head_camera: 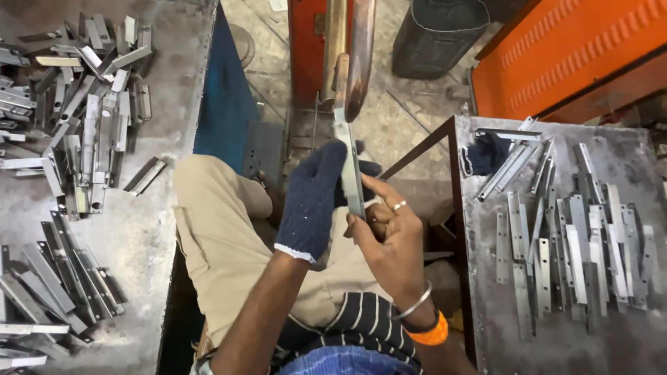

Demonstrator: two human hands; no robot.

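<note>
Between the two tabletops, my gloved left hand [313, 201] and bare right hand [390, 239] both pinch one metal strip [349, 163].

Long flat grey metal strip [349, 163], narrow, dull steel finish, held edge-on and nearly upright, slightly tilted, over the lap. Its lower part sits between the gloved left hand [313, 201] and bare right hand [389, 232]; upper end sticks up free toward a rusty vertical bar.

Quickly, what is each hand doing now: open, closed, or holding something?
Left hand: gloved, closed on the metal strip.
Right hand: bare, fingers closed on the same strip.
</note>
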